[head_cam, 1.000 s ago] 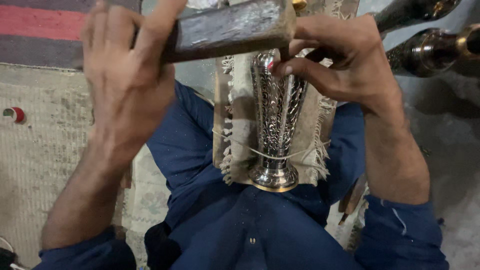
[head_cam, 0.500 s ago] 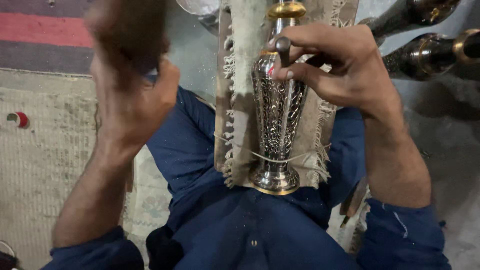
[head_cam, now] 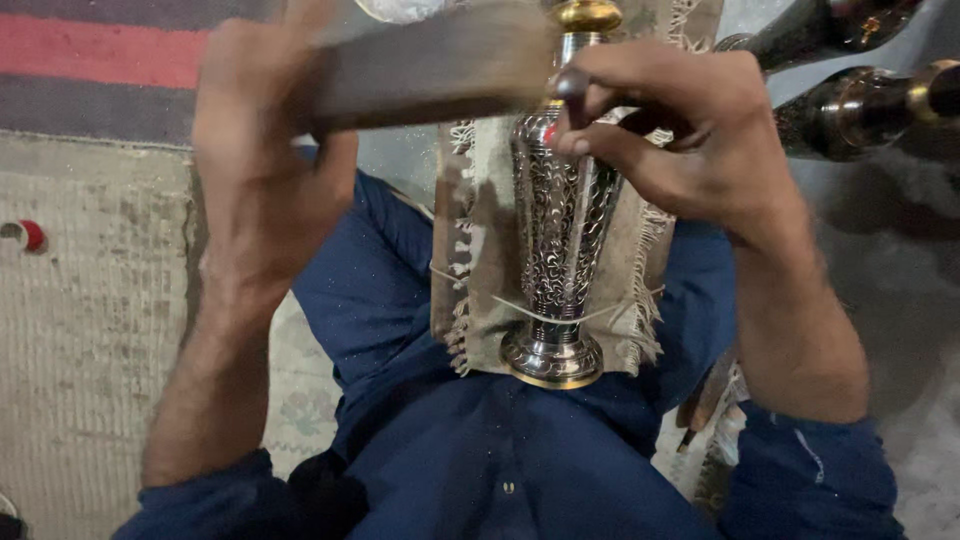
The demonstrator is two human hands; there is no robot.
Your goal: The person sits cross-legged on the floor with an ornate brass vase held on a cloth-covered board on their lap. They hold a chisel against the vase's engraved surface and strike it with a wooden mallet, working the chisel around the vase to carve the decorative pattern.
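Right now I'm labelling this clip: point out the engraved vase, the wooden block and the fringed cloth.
engraved vase (head_cam: 558,235), head view, patterned body.
wooden block (head_cam: 430,68), head view, broad face.
fringed cloth (head_cam: 480,260), head view, left part.

packages: none | labels: none | signs: none | screens: none

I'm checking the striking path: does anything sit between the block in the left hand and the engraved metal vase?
Yes. The right hand holds a small dark-headed tool against the engraved metal vase, right beside the blurred block's end in the left hand. Nothing else visible intervenes.
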